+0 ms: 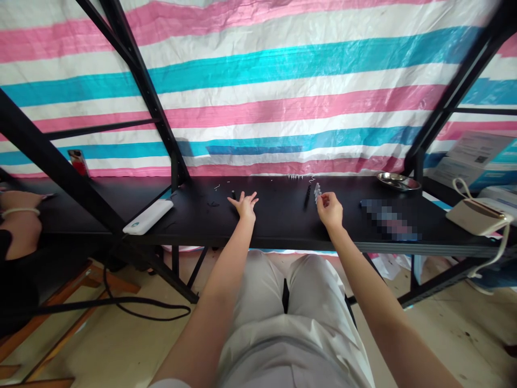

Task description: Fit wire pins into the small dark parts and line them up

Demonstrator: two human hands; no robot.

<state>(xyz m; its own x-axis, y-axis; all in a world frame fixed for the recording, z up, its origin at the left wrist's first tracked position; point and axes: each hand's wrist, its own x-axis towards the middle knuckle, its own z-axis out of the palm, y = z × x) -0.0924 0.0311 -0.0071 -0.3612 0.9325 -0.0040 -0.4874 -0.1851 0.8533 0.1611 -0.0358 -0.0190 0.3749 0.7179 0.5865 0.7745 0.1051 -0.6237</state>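
My left hand [244, 203] lies flat on the black table [278, 221] with its fingers spread, holding nothing. A small black piece [233, 194] sits just left of its fingertips. My right hand [329, 209] is curled, its fingertips pinched on a small pale strip-like part [317, 191] that I cannot make out in detail. A thin black stick [307, 196] lies on the table just left of that hand. A row of tiny pale parts [297, 177] lies further back near the tarp.
A white power bank [147, 216] lies at the table's left, a metal dish [398, 181] at the back right, a white bag [479, 213] and boxes [476, 156] far right. Black frame bars cross both sides. Another person's arm [18, 221] rests at the far left.
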